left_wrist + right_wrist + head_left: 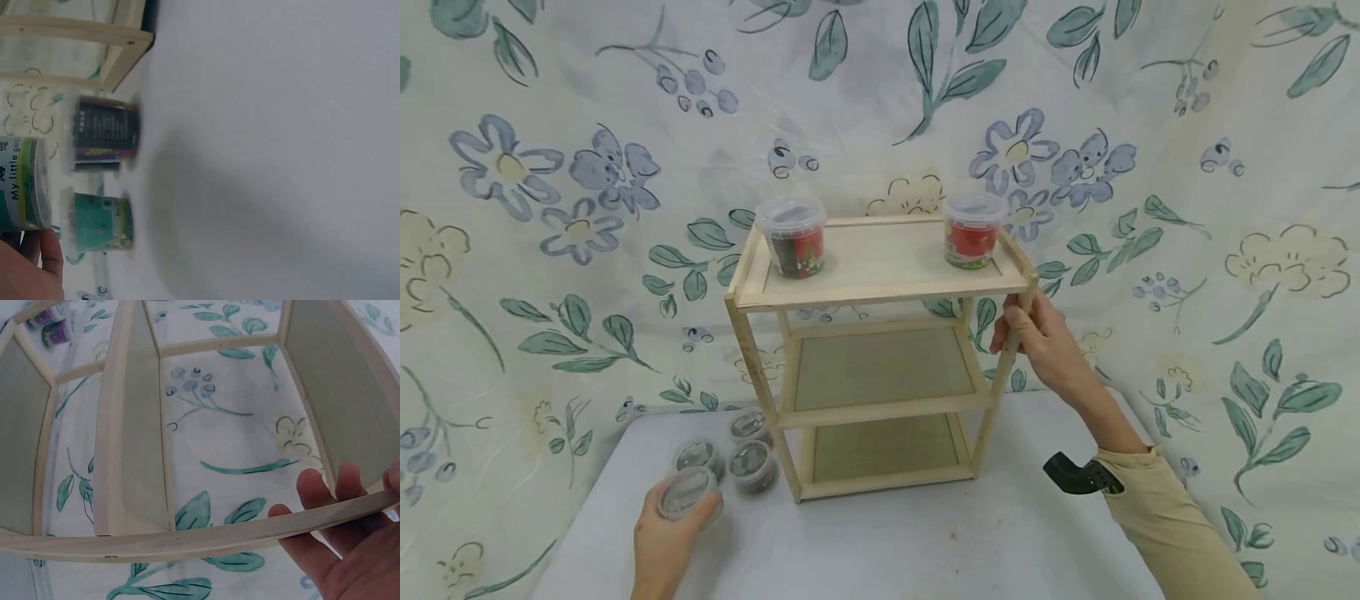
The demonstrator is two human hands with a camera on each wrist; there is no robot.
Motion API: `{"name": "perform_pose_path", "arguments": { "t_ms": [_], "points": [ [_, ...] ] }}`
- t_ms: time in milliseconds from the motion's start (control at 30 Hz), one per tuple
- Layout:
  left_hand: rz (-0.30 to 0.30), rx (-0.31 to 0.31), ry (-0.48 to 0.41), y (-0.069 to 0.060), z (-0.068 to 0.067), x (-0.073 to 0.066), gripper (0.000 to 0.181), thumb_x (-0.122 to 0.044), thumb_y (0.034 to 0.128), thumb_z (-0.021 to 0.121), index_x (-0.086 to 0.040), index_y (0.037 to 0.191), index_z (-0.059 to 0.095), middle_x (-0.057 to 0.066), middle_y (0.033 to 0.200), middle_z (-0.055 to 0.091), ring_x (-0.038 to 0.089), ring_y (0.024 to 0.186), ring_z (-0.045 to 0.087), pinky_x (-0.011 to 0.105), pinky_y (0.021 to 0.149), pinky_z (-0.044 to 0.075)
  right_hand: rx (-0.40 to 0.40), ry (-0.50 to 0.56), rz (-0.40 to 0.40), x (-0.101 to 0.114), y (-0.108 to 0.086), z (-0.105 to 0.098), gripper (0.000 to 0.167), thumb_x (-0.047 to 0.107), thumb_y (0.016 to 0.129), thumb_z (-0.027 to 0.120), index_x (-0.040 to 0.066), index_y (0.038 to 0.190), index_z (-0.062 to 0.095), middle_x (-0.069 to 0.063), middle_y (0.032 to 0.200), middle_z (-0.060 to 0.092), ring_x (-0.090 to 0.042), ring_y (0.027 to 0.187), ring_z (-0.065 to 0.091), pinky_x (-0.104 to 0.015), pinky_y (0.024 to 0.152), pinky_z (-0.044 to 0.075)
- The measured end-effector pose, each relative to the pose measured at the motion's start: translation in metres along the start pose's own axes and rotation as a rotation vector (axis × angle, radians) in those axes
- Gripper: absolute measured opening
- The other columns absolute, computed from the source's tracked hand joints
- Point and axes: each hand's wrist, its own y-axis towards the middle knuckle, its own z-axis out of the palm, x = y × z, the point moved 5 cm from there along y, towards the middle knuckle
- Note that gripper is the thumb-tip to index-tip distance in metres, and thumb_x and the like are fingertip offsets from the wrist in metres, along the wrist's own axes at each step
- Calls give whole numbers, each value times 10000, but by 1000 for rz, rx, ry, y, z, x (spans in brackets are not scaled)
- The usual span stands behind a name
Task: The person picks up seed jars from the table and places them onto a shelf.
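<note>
My left hand grips a small lidded plastic cup at the table's left side. In the left wrist view, this cup has a printed label reading "My little gard…" and hangs above the tabletop. Beside it on the table stand three similar cups, two of which show dark and green labels in the left wrist view. With curled fingers, my right hand holds the right front post of a three-tier wooden shelf. On its top tier are a left cup and a right cup, both lidded, with red on their labels.
The shelf stands upright on a white table, with the loose cups close to its left front leg. Behind the table hangs a floral-patterned cloth. A black band sits by the right sleeve's cuff.
</note>
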Motion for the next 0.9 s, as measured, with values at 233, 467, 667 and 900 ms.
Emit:
{"name": "perform_pose_path", "arguments": {
  "t_ms": [233, 467, 667, 900],
  "points": [
    [91, 60, -32, -12, -6, -30, 1056, -494, 819, 775, -11, 1553, 189, 316, 1515, 309, 499, 1378, 303, 652, 1082, 306, -1, -4, 25, -2, -2, -1, 137, 170, 1080, 375, 34, 1095, 392, -207, 826, 567, -216, 738, 647, -383, 739, 586],
    [184, 60, -30, -28, -10, -61, 971, -444, 832, 781, -11, 1531, 264, 276, 1485, 382, 463, 1352, 368, 639, 1050, 367, 2, 4, 19, -1, 1, 0, 144, 188, 1082, 372, 46, 1096, 393, -212, 835, 558, -231, 746, 645, -341, 734, 581],
    [306, 93, 17, -46, -8, -92, 795, -372, 843, 785, -53, 1457, 394, 197, 1382, 501, 374, 1233, 498, 534, 969, 452, 0, 13, 15, 0, 0, 1, 146, 189, 1082, 372, 47, 1109, 393, -201, 832, 559, -217, 739, 648, -317, 730, 581],
    [496, 135, -4, -65, 5, -126, 721, -280, 787, 831, -88, 1392, 488, 184, 1324, 568, 375, 1139, 568, 447, 834, 487, 2, 16, 8, 1, 0, 1, 146, 191, 1082, 372, 49, 1108, 395, -192, 835, 559, -210, 741, 646, -303, 732, 580]
  ]
}}
